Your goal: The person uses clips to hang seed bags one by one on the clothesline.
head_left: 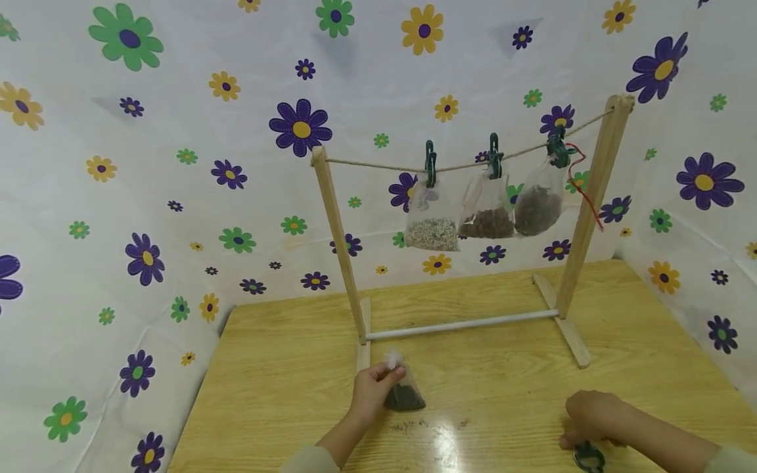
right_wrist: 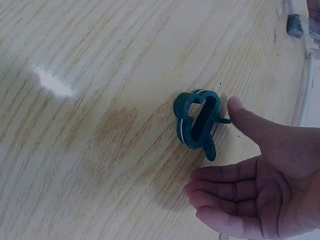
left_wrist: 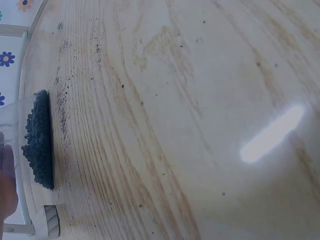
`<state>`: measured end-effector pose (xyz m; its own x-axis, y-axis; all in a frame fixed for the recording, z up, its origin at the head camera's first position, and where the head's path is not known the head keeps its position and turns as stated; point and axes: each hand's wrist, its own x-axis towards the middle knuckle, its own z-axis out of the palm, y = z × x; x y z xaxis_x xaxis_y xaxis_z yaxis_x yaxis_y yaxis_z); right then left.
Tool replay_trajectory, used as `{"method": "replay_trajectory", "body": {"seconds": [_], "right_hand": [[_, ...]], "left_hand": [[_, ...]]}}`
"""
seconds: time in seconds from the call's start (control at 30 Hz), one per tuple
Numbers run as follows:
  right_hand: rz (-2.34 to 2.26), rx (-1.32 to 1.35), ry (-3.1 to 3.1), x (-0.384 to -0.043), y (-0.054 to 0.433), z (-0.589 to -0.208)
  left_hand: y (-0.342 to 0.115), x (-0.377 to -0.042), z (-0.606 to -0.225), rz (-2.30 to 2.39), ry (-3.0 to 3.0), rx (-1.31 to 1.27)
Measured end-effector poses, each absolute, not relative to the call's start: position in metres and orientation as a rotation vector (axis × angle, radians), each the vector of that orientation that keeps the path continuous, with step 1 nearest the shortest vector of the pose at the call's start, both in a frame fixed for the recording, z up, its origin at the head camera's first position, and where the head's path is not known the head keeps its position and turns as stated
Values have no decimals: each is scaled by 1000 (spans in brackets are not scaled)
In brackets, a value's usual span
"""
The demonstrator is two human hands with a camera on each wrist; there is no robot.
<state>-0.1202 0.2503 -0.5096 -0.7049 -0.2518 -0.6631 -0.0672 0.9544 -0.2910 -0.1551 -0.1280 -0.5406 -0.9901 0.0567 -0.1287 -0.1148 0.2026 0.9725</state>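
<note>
My left hand pinches the gathered top of a small clear plastic bag. Dark granules fill its bottom, which is down at the tabletop in the left wrist view. Toward the front right, my right hand is beside a dark green plastic clip lying on the table. In the right wrist view the thumb and loosely bent fingers stand apart around the clip's handle ends, with nothing held between them. The thumb tip is very near one handle; whether it touches I cannot tell.
Behind the hands stands a wooden frame with a white crossbar. From its rope, green clips hang three bags: pale grains, brown bits and dark contents. A red string dangles at right. Dark crumbs dot the table.
</note>
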Motion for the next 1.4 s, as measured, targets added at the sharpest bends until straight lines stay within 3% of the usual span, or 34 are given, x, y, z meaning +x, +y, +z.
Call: {"method": "replay_trajectory", "body": {"seconds": [0.3, 0.53, 0.87, 1.4], "right_hand": [[-291, -170, 2305, -133, 274, -565], [-518, -205, 2333, -125, 254, -528], [-829, -698, 2552, -135, 232, -503], [-773, -787, 2703, -155, 207, -454]], "left_hand": [[-123, -143, -517, 1953, 2312, -102], [-126, -148, -529, 1925, 2378, -135], [-130, -158, -520, 1949, 2373, -105], [-128, -182, -475, 2032, 2362, -31]]}}
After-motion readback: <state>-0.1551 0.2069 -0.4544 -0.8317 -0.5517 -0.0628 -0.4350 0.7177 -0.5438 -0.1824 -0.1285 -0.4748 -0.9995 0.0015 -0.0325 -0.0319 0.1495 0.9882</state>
